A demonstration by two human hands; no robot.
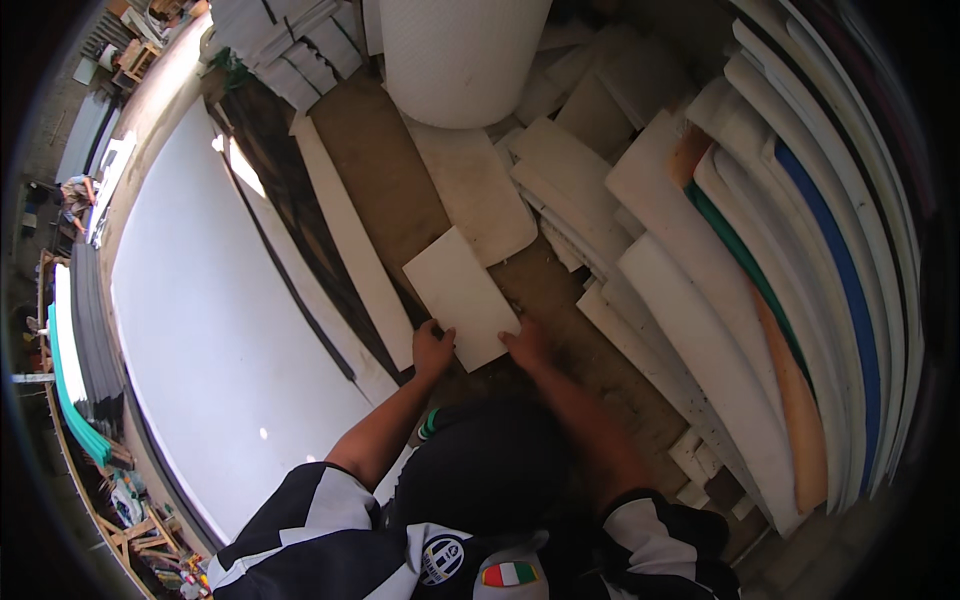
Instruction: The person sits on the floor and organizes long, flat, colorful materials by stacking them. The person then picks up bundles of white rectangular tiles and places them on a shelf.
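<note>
A white rectangular panel (462, 298) slants between both hands (434, 350) (527, 345).

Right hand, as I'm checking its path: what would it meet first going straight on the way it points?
Likely the white board: the right hand holds it by its right edge, though exact depth is hard to judge.

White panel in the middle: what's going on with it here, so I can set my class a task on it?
A person has a white panel in both hands, left grip at its left edge and right grip at its right, both near its closer end. A large sheet lies to the left, a roll stands beyond, and stacked slabs line the right.
</note>
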